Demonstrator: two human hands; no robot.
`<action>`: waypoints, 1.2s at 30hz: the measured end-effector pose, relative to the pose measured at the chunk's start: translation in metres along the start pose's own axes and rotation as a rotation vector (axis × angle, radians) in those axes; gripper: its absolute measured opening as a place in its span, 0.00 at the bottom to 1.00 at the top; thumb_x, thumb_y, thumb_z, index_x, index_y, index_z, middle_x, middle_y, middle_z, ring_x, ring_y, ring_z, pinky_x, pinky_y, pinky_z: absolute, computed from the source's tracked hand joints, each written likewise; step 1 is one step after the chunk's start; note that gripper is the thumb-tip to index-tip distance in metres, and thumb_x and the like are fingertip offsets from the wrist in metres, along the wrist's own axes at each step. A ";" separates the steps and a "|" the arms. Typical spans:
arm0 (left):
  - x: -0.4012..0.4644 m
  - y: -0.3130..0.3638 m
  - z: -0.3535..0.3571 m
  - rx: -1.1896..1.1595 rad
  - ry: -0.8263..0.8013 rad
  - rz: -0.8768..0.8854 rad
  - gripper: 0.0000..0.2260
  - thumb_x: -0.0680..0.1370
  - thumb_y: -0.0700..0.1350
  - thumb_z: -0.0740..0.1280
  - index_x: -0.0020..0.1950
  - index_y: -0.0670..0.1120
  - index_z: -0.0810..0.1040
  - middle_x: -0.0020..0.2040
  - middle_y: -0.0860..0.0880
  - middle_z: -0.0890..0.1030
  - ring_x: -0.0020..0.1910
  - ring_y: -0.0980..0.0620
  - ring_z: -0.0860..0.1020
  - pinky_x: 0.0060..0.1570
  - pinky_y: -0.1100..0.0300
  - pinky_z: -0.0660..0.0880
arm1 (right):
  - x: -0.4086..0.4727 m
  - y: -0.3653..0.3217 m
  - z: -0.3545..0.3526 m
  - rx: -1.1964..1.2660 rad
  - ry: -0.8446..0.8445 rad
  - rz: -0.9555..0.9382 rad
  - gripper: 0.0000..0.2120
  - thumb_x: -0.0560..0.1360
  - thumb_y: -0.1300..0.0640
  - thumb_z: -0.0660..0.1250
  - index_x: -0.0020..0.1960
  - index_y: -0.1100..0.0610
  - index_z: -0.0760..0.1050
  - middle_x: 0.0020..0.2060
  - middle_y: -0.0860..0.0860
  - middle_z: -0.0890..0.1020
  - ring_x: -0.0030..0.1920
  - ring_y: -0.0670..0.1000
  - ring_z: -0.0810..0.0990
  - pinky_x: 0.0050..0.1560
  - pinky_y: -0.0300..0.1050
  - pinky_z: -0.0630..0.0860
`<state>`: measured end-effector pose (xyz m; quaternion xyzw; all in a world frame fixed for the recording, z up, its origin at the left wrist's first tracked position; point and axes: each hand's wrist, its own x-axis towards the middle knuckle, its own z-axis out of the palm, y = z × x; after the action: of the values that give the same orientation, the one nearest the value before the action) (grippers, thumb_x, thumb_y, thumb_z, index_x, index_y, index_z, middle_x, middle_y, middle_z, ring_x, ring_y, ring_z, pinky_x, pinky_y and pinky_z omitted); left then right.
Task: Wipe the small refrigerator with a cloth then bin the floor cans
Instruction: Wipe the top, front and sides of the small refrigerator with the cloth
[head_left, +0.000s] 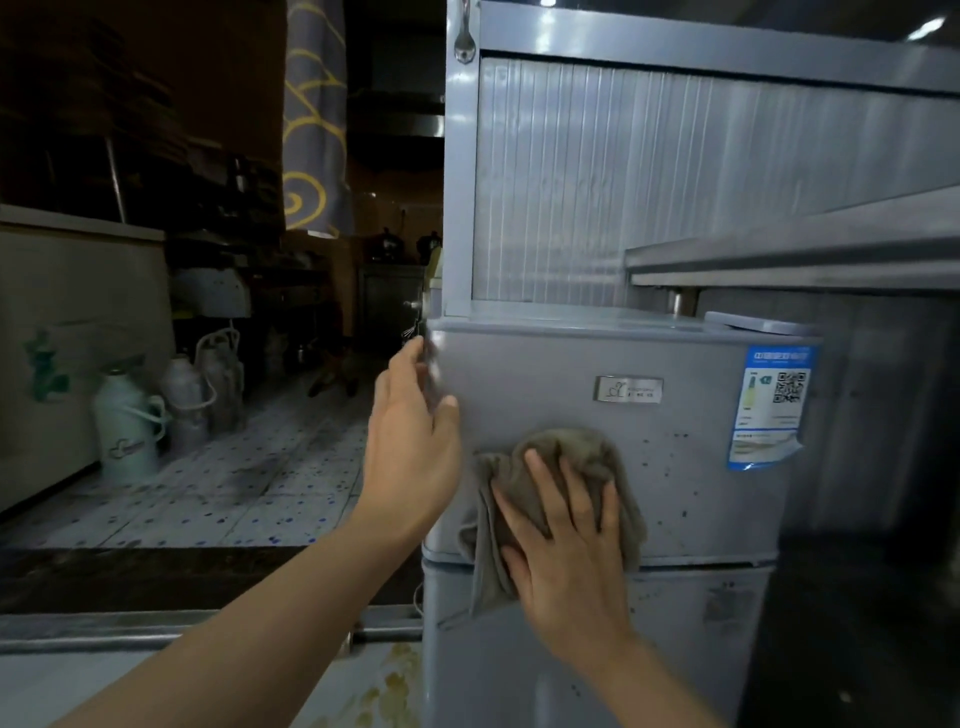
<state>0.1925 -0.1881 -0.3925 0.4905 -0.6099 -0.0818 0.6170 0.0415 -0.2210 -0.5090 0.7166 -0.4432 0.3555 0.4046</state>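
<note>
The small grey refrigerator (691, 467) stands in front of me, its upper door speckled with dark spots and carrying a blue label at the right. My right hand (566, 551) presses a brownish-grey cloth (566, 457) flat against the upper door, low and left of centre. My left hand (415, 436) grips the left edge of that upper door, fingers curled around the corner. No cans are in view.
A steel shelf (789, 260) juts out above the fridge at the right, and a ribbed metal cabinet (675, 171) rises behind it. Thermos flasks (130, 421) stand on the tiled floor at left beside a white chest (78, 322). A raised steel threshold (156, 629) crosses the floor below.
</note>
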 end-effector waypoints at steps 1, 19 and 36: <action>0.002 0.003 -0.001 0.072 0.018 0.037 0.28 0.79 0.39 0.60 0.76 0.54 0.53 0.71 0.50 0.62 0.63 0.53 0.69 0.58 0.57 0.70 | 0.005 0.003 -0.001 -0.007 0.008 -0.012 0.30 0.73 0.45 0.58 0.74 0.43 0.58 0.77 0.47 0.48 0.75 0.56 0.55 0.73 0.60 0.43; 0.017 0.019 0.026 0.370 0.139 0.350 0.26 0.70 0.29 0.59 0.67 0.45 0.70 0.66 0.47 0.69 0.72 0.46 0.56 0.71 0.52 0.56 | 0.047 0.077 -0.027 0.160 0.211 0.609 0.29 0.77 0.47 0.54 0.75 0.57 0.59 0.76 0.55 0.49 0.75 0.58 0.47 0.72 0.67 0.47; 0.008 0.021 0.060 0.657 0.089 0.520 0.28 0.72 0.48 0.62 0.72 0.50 0.62 0.70 0.43 0.64 0.72 0.43 0.55 0.68 0.38 0.54 | 0.065 0.153 -0.033 0.189 0.225 0.707 0.31 0.77 0.45 0.58 0.76 0.43 0.50 0.76 0.58 0.50 0.75 0.61 0.49 0.72 0.62 0.53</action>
<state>0.1340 -0.2131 -0.3859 0.4942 -0.6797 0.2967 0.4535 -0.0816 -0.2570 -0.3982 0.5101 -0.5811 0.5888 0.2354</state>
